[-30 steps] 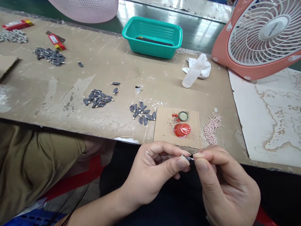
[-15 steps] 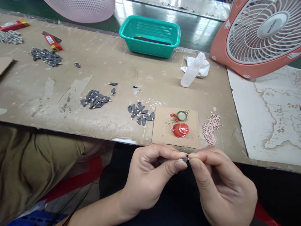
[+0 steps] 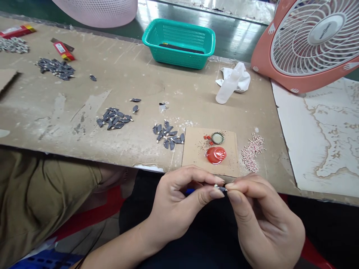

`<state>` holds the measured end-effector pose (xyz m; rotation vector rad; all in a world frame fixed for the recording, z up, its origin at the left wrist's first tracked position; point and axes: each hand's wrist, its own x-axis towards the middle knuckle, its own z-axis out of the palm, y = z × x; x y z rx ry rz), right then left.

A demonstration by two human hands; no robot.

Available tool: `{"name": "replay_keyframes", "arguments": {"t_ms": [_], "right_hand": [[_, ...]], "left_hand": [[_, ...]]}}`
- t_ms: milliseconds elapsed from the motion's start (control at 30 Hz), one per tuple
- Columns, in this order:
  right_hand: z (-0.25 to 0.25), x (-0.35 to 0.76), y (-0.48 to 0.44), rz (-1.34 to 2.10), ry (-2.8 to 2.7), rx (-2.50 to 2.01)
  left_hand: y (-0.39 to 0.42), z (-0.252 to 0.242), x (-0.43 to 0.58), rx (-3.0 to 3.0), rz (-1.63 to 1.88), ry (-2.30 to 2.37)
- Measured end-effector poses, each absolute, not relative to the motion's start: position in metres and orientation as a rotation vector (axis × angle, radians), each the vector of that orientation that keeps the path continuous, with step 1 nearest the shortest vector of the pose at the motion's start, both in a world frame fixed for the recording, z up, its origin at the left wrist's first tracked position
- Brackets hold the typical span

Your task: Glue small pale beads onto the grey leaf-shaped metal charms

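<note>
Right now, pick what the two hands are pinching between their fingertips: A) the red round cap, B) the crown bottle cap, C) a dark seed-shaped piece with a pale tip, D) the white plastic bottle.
C: the fingertips of the left hand and right hand meet on the dark seed-shaped piece, while the crown bottle cap and red round cap lie on the cardboard square.

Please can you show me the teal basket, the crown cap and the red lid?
Teal plastic basket (image 3: 179,58), head view, front wall.
Crown cap (image 3: 217,138), head view, inner middle.
Red lid (image 3: 216,155), head view, top.
</note>
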<state>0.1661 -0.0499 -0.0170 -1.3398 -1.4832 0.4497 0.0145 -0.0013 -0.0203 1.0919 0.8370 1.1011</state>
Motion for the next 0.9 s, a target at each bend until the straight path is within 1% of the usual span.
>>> {"name": "replay_keyframes", "arguments": {"t_ms": [100,233,400,667,900], "right_hand": [[-0.021,0.166,-0.051,0.378,-1.514,-1.274],[-0.021,0.164,-0.051,0.368,-1.54,-1.256],[-0.018,0.16,-0.053,0.302,-1.541,-1.231],[-0.019,0.17,-0.053,0.362,-1.571,-1.127],[-0.021,0.179,-0.055,0.228,-1.667,-1.094]], "left_hand": [[-0.001,-0.021,0.011,1.211,1.087,0.865],[-0.002,-0.024,0.008,1.463,1.196,0.803],[-0.004,-0.027,0.008,1.586,1.238,0.76],[-0.001,-0.033,0.009,1.449,1.257,0.523],[-0.002,-0.036,0.011,1.383,1.266,0.499]]}}
